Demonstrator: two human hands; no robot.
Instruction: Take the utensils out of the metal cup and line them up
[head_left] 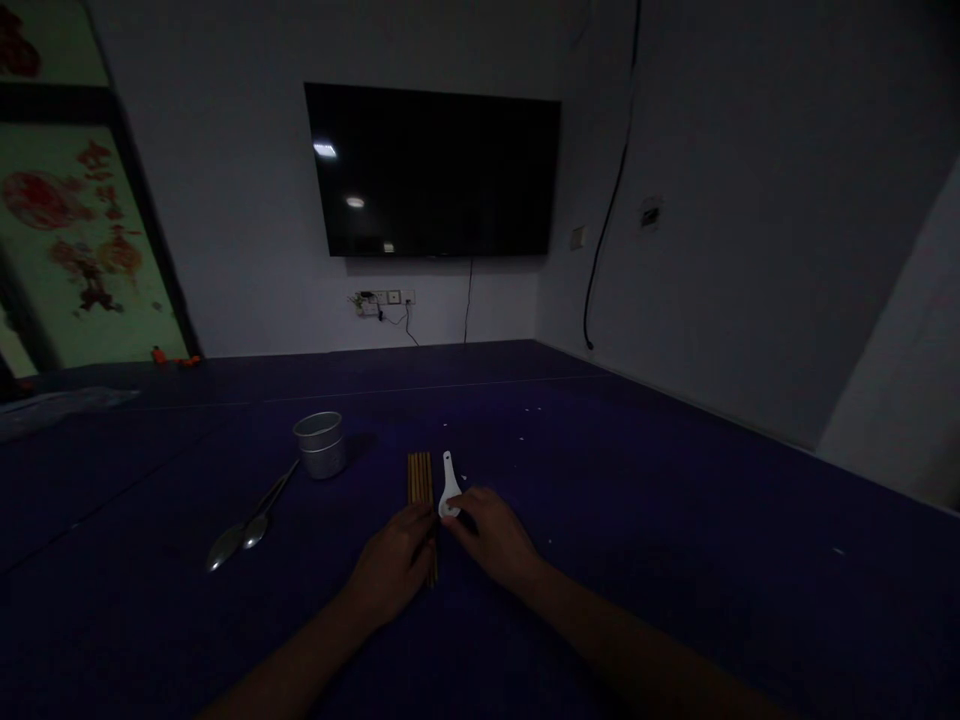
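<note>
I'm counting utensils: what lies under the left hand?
Under the left hand run chopsticks, their far and near ends showing; their middles, and anything else there, are covered.

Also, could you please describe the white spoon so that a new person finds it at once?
From the TV on the wall, look down to the blue surface, where two hands meet. The white spoon lies just right of the sticks, its bowl at the fingertips of the right hand. The other two spoons are shiny metal.

The left hand (391,568) hides part of the chopsticks (420,478); the left edge crops the decorated panel (71,265).
</note>
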